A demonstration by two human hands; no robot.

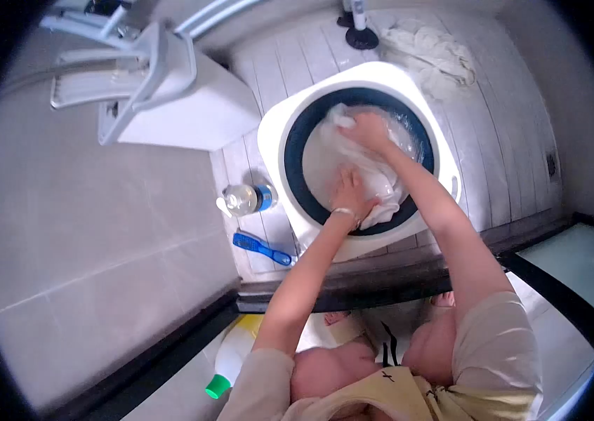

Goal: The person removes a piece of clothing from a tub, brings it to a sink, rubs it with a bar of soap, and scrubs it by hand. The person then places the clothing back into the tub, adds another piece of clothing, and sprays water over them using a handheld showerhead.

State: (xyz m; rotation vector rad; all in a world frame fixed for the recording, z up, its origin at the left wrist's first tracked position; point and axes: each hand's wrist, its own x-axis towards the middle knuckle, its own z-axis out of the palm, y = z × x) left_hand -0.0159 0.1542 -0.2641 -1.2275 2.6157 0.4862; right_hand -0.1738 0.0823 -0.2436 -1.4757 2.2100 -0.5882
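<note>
A wet white cloth (381, 179) lies in the water of a white basin (274, 130) with a dark blue inner wall. My right hand (368, 131) has its fingers curled round a bunched part of the cloth near the basin's far side. Closer to me, my left hand (355, 195), with a band at the wrist, rests flat on the cloth with its fingers stretched out. Its fingertips touch the soaked fabric at the water's surface.
Left of the basin stand a clear bottle (242, 201) with a blue label and a blue brush (262, 248). A white bin (185, 105) is farther back. Pale cloth (434, 59) lies heaped at the far right. A green-capped bottle (234, 358) stands before the dark sill (353, 291).
</note>
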